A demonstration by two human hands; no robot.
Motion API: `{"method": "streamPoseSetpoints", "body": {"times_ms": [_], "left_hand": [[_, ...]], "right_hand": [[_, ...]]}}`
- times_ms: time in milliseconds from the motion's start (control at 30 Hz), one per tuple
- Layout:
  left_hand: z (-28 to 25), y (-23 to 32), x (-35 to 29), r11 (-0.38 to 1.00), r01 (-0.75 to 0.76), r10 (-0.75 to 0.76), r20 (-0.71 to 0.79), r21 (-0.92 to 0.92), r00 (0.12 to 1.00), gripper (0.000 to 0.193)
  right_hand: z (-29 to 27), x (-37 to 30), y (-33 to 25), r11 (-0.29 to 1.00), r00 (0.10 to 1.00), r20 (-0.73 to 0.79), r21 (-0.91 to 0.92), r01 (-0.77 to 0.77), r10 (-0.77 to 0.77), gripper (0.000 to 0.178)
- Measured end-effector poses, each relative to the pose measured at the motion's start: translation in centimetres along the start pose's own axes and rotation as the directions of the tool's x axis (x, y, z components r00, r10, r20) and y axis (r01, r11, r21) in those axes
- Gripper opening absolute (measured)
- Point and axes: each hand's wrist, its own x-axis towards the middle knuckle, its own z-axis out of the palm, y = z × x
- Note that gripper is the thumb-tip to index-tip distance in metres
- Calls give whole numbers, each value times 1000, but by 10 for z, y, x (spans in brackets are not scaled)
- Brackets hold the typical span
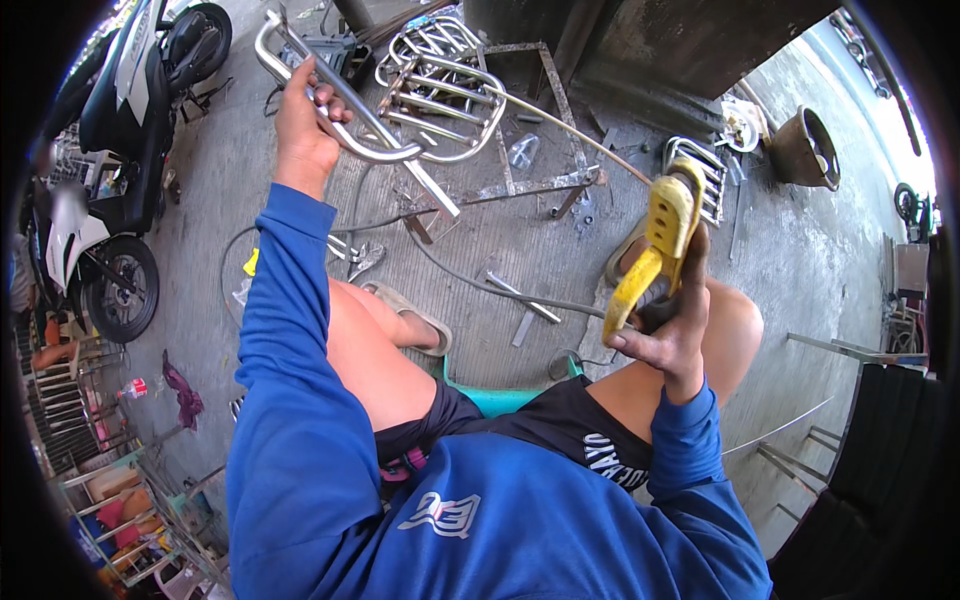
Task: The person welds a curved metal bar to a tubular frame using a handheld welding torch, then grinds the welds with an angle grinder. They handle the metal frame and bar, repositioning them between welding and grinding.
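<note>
Bent metal tube point(390, 156) gripped in left fingers point(323, 96), yellow rod holder point(668, 215) gripped in right fingers point(696, 260); barred frame point(445, 110) seemingly joined already, loose bar point(522, 297) on floor point(810, 270) apparently unattached

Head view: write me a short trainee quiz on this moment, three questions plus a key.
1. Multiple choice: what does the right hand hold? (a) a hammer (b) a yellow holder with a thin rod (c) a drinks bottle
2. True or false: the left hand is empty.
3. Fill in: the dark bucket is on the ____ side of the picture.

Key: 1 b; 2 false, it grips shiny metal tubing; 3 right, where the dark bucket shows.
</note>
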Motion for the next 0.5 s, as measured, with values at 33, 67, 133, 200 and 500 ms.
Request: {"method": "streamPoseSetpoints", "body": {"times_ms": [33, 67, 133, 200, 500], "left_hand": [[8, -3, -14, 998, -57, 56, 25, 33, 998, 37], [16, -8, -26, 994, -93, 91, 29, 61, 995, 44], [26, -18, -47, 975, -167, 164, 34, 144, 986, 45], [32, -29, -62, 947, -255, 245, 72, 194, 967, 46], [26, -71, -67, 710, -588, 452, 389, 387, 803, 40]], "right_hand": [[4, 1, -1, 999, 999, 7, 42, -32, 31, 145], [9, 1, -2, 992, 994, 36, 74, -105, 102, 141], [16, 2, -5, 990, 986, 90, -54, -133, 137, 136], [24, 1, -10, 948, 935, 166, -119, -295, 312, 131], [57, 4, -11, 953, 934, 236, -211, -220, 268, 131]]}}
